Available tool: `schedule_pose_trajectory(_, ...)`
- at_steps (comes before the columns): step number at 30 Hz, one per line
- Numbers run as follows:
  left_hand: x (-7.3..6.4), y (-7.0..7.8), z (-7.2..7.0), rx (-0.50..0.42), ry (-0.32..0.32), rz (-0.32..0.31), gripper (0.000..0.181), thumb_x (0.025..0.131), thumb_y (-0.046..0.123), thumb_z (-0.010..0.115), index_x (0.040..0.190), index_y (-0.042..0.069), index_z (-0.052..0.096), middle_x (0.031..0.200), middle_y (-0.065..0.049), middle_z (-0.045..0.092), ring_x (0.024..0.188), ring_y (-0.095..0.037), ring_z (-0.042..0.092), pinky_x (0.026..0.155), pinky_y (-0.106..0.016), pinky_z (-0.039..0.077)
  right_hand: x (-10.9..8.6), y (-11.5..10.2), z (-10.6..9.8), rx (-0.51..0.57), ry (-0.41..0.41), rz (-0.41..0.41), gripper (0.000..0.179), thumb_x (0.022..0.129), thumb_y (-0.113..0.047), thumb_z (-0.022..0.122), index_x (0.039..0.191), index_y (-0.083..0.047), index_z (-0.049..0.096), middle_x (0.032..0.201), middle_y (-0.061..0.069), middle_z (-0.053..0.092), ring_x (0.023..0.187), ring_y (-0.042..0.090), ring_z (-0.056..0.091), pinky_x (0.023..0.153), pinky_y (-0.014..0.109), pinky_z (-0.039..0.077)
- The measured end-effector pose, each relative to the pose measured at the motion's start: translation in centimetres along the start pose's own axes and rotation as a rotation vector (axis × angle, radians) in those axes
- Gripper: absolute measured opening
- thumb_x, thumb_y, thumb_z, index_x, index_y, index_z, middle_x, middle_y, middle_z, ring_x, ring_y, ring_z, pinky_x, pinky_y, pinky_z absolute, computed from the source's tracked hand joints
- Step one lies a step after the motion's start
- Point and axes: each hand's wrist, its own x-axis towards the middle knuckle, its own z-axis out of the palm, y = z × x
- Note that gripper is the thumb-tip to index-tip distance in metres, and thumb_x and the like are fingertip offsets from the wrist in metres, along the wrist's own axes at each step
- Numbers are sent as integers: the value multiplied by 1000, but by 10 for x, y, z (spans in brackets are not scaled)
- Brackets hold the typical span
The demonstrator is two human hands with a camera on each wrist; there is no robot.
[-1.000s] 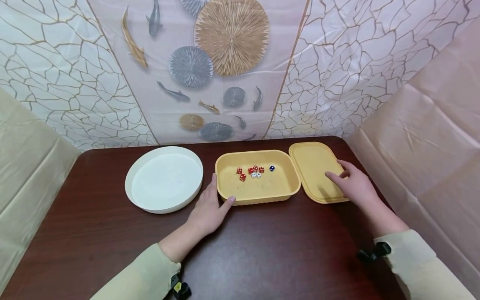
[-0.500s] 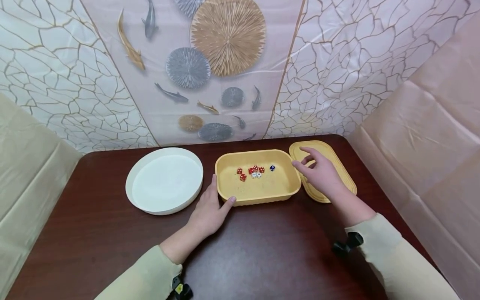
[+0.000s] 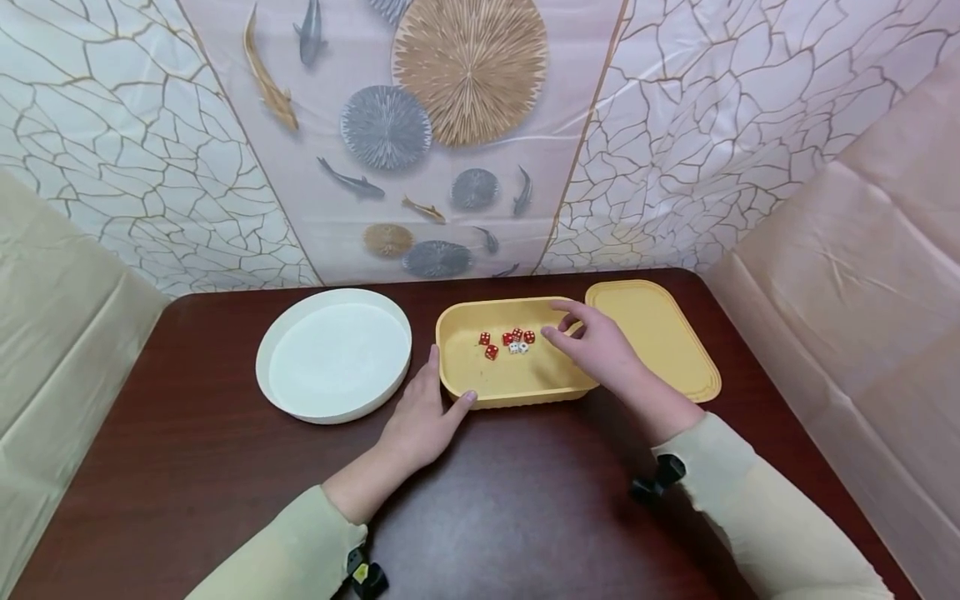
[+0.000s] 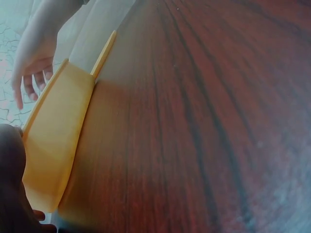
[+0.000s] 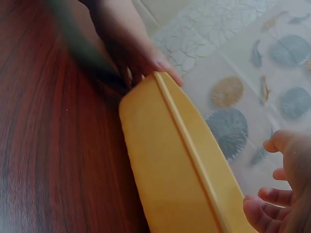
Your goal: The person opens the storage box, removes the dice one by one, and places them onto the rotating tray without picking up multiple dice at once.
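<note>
A yellow rectangular container (image 3: 525, 398) sits on the dark wooden table with several red dice (image 3: 491, 352) and two white dice (image 3: 513, 347) lying loose inside. My left hand (image 3: 416, 421) rests against its front left corner, fingers along the left wall and thumb at the front rim. Over the container's right end hovers my right hand (image 3: 600, 350), fingers loosely bent and thumb apart from them. Nothing shows between those fingers in the right wrist view, where the hand (image 5: 296, 184) hangs beside the container wall (image 5: 170, 170). The blue die is hidden by the right hand.
To the left of the container stands a round white tray (image 3: 337, 354) with a low rim. A flat yellow lid (image 3: 660, 333) lies just right of the container, partly under the right forearm. Patterned cloth (image 3: 472, 100) hangs behind the table's back edge.
My right hand has moved left from above the lid to above the container's right end, now covering the blue die. The left hand has stayed at the container's corner.
</note>
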Motion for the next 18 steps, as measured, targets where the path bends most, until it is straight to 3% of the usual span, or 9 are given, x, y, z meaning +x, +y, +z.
schedule_pose_trajectory(6, 1, -1, 0, 9, 7, 4, 95, 96, 68, 41, 159, 15, -6, 164, -12, 17, 149, -29, 19, 119, -46, 22, 8, -6, 22, -47, -14, -93, 47, 90, -28, 73, 130, -5, 63, 98, 12, 65, 80, 24, 61, 73, 37, 50)
schedule_pose_trajectory(10, 1, 0, 0, 9, 9, 2, 94, 96, 68, 41, 159, 15, -6, 164, -12, 17, 149, -29, 20, 118, -46, 23, 13, -8, 35, -130, -44, -125, 49, 90, -32, 73, 130, -4, 64, 110, 18, 67, 94, 30, 63, 84, 44, 50)
schedule_pose_trajectory(14, 0, 1, 0, 8, 9, 0, 94, 97, 66, 41, 159, 15, -5, 164, -12, 18, 149, -29, 21, 118, -46, 23, 14, -12, 44, -192, -85, -104, 49, 89, -36, 72, 129, -8, 65, 118, 15, 67, 107, 31, 62, 92, 46, 48)
schedule_pose_trajectory(18, 0, 2, -1, 12, 10, -4, 93, 97, 65, 42, 160, 14, -5, 163, -13, 19, 149, -30, 22, 118, -46, 23, 17, -18, 52, -241, -126, -71, 47, 89, -38, 72, 127, -12, 67, 113, 11, 68, 103, 26, 62, 89, 44, 49)
